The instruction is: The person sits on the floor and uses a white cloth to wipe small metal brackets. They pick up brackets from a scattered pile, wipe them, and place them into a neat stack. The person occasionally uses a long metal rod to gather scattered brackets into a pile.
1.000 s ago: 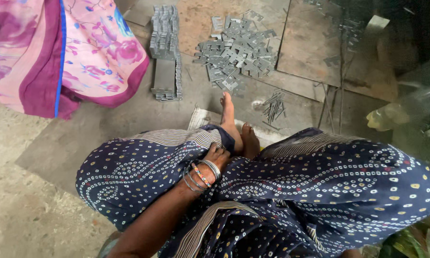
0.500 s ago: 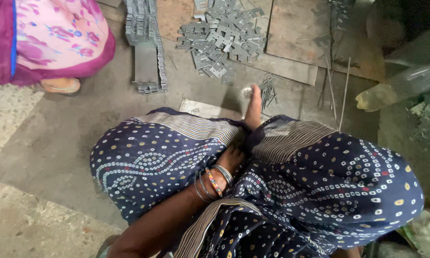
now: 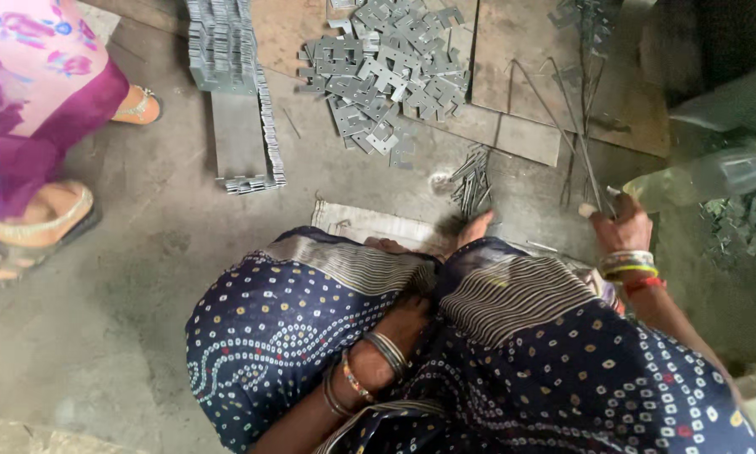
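Observation:
I sit on the floor in a dark blue dotted garment [image 3: 294, 328]. My left hand [image 3: 409, 322] is tucked into the fabric fold between my knees, so its fingers are hidden; bangles ring its wrist. My right hand [image 3: 618, 225], also with bangles at the wrist, reaches out to the right. Its fingers are closed around the lower ends of thin metal rods [image 3: 586, 160] that stretch away across the floor. A clear plastic bottle [image 3: 706, 175] lies just beyond that hand. One bare toe [image 3: 477, 225] shows ahead of my knees.
A heap of small grey metal brackets [image 3: 391, 71] lies ahead, with stacked metal strips [image 3: 237, 92] to its left. Short rods [image 3: 472, 181] lie bundled near a cardboard piece [image 3: 370, 224]. Another person in pink, wearing sandals [image 3: 46, 214], stands at left. Flat boards [image 3: 529, 59] lie at back right.
My right hand has come into view on the right and closed on the thin rods. My foot has drawn back under the cloth. The left hand stays between my knees.

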